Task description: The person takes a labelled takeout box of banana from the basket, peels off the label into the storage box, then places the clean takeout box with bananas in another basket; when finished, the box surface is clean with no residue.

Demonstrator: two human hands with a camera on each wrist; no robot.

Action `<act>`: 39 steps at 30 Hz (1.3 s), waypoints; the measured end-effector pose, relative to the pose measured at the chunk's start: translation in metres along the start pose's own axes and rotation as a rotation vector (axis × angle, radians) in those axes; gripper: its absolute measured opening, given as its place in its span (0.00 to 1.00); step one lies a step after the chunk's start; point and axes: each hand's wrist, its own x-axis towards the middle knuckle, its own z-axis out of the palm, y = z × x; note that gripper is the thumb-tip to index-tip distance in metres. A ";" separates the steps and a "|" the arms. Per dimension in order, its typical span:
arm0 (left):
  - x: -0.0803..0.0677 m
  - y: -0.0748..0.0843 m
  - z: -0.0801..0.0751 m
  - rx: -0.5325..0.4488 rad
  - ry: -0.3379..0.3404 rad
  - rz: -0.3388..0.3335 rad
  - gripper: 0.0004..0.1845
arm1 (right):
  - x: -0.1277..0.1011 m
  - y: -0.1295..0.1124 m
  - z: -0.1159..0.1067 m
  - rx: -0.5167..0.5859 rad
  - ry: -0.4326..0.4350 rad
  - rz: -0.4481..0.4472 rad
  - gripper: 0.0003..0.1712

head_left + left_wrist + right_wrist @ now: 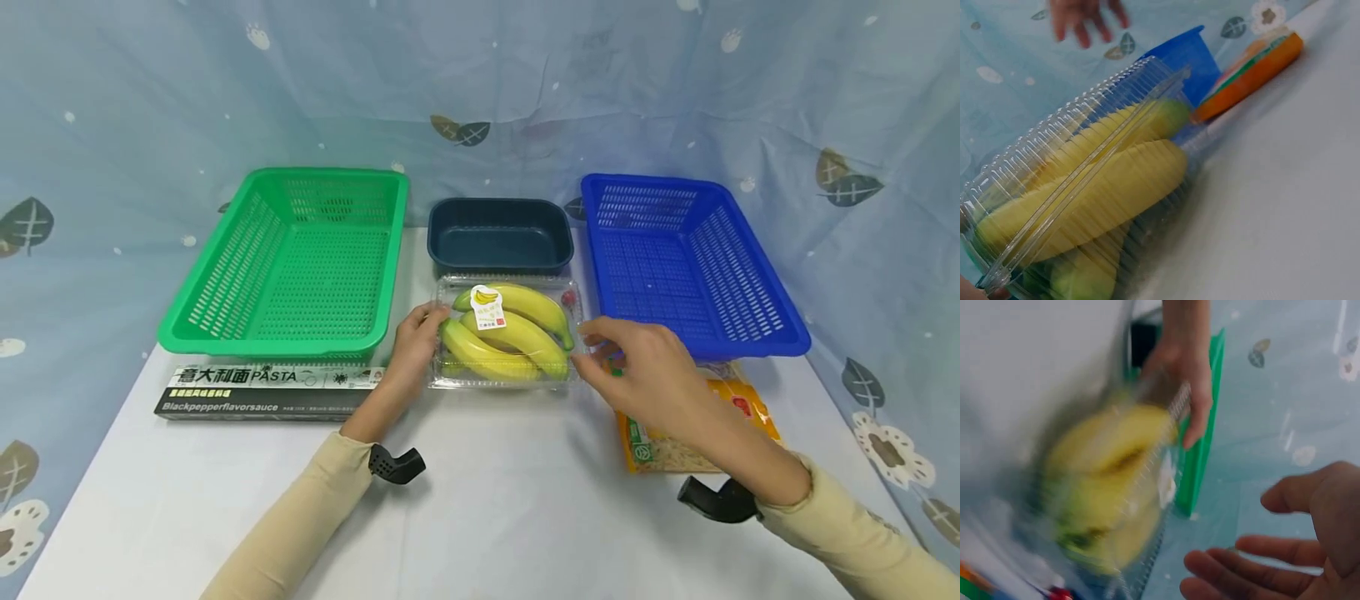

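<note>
A clear plastic clamshell box of bananas (517,337) lies in the middle of the white table, with a white banana label on its lid. My left hand (414,346) grips the box's left side, thumb and fingers at the rim. Off the box's right edge is my right hand (637,367), thumb and fingers parted with nothing between them. In the right wrist view that right hand (1285,550) hangs apart from the box, fingers loosely extended. The left wrist view shows the bananas (1097,194) through ribbed plastic. A small red item (568,297) shows at the box's upper right corner.
Behind the box stands a dark blue tub (500,237). A green basket (322,283) is on the left, a blue basket (652,267) on the right. A black pasta box (262,400) lies before the green basket; an orange food bag (678,454) sits under my right forearm.
</note>
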 end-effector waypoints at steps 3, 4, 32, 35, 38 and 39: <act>-0.002 -0.001 0.000 0.003 0.005 -0.002 0.29 | 0.027 -0.001 -0.005 0.025 -0.030 -0.086 0.13; -0.003 -0.002 0.000 0.000 0.003 -0.002 0.29 | 0.036 -0.001 -0.006 0.021 -0.044 -0.111 0.13; -0.007 -0.001 0.001 -0.006 -0.003 0.010 0.26 | 0.151 -0.007 0.065 -0.221 -0.265 -0.310 0.13; -0.006 -0.001 0.000 -0.007 -0.003 0.001 0.26 | 0.152 -0.007 0.068 -0.243 -0.279 -0.313 0.11; -0.005 -0.002 0.000 -0.009 -0.007 0.002 0.27 | 0.151 -0.008 0.069 -0.248 -0.267 -0.327 0.06; -0.005 -0.002 0.000 -0.011 -0.010 0.005 0.27 | 0.151 -0.008 0.069 -0.243 -0.260 -0.333 0.05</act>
